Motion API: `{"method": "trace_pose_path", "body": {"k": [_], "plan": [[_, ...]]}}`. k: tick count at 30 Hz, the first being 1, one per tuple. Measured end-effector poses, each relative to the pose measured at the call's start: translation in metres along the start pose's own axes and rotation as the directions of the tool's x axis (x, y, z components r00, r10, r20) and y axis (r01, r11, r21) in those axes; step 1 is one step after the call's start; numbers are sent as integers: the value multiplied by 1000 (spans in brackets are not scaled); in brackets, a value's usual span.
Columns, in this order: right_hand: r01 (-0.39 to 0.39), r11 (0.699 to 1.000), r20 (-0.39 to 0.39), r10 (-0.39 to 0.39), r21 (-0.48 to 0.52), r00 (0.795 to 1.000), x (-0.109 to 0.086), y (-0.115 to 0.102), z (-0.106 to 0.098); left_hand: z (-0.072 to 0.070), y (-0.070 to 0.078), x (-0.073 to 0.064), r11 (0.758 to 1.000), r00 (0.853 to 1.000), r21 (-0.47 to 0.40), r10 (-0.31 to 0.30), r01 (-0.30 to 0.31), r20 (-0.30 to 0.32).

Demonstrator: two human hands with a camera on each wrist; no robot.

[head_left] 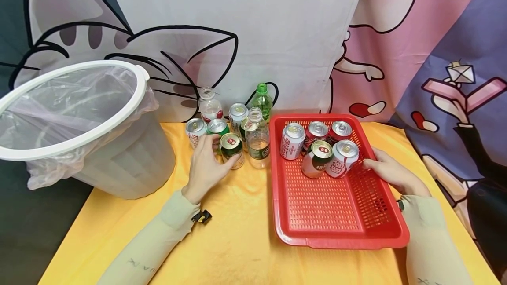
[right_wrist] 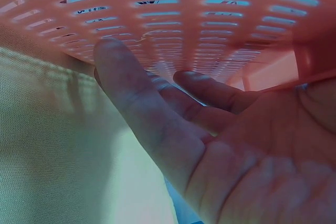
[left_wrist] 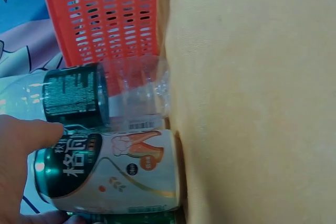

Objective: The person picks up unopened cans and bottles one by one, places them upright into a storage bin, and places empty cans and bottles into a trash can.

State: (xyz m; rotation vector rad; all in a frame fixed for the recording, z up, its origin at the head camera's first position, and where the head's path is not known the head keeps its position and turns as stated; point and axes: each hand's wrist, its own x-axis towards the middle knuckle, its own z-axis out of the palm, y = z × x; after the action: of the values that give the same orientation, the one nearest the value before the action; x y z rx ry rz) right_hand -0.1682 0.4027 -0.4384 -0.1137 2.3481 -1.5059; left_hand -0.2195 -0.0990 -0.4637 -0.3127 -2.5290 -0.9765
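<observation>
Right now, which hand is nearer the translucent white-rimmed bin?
Left hand: just right of the bin; the right hand is farther right, at the red plastic basket.

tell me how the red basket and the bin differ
The basket is red, shallow and rectangular; the bin is pale, deep and round. The slotted basket holds cans, while the bin has a clear bag lining it. Both are open at the top.
</observation>
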Motion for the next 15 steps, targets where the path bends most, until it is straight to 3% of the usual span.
{"method": "trace_pose_path", "body": {"k": [15], "plan": [[-2, 1000, 2, 2, 8, 1000, 0, -2, 0, 9, -1, 0, 997, 995, 45, 66, -63, -69]]}}
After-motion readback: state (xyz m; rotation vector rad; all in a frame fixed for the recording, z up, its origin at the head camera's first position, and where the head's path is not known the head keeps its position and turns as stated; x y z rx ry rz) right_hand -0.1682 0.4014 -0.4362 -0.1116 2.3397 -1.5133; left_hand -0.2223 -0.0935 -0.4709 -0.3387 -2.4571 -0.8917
